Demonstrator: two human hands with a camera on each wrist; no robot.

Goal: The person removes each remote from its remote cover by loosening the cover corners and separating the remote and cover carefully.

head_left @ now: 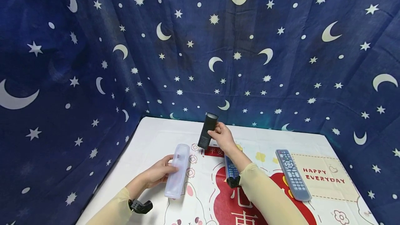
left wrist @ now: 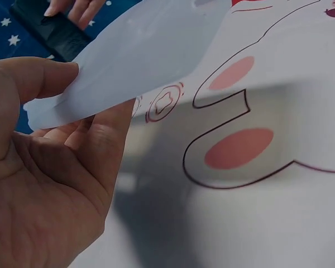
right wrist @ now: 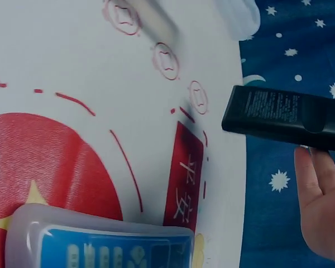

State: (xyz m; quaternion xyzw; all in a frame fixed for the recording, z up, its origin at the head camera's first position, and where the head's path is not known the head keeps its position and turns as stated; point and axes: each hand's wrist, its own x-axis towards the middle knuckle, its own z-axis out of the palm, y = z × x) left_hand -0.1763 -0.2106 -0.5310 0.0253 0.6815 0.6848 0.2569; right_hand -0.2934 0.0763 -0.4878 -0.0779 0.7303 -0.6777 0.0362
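Note:
In the head view my left hand (head_left: 158,173) pinches a translucent white silicone remote cover (head_left: 178,171) between thumb and fingers, held above the table. The left wrist view shows the thumb on one face of the cover (left wrist: 151,50) and the fingers beneath. My right hand (head_left: 223,136) grips a black remote control (head_left: 207,131) by its side, raised near the table's far edge. Printed small text shows on the face of the remote (right wrist: 273,109) in the right wrist view. Cover and remote are apart.
A blue-faced remote in a clear cover (head_left: 231,167) lies under my right forearm, partly hidden. Another covered grey remote (head_left: 293,174) lies at the right. The white tablecloth (head_left: 156,131) carries red prints, and a dark blue star-patterned curtain (head_left: 200,61) stands behind.

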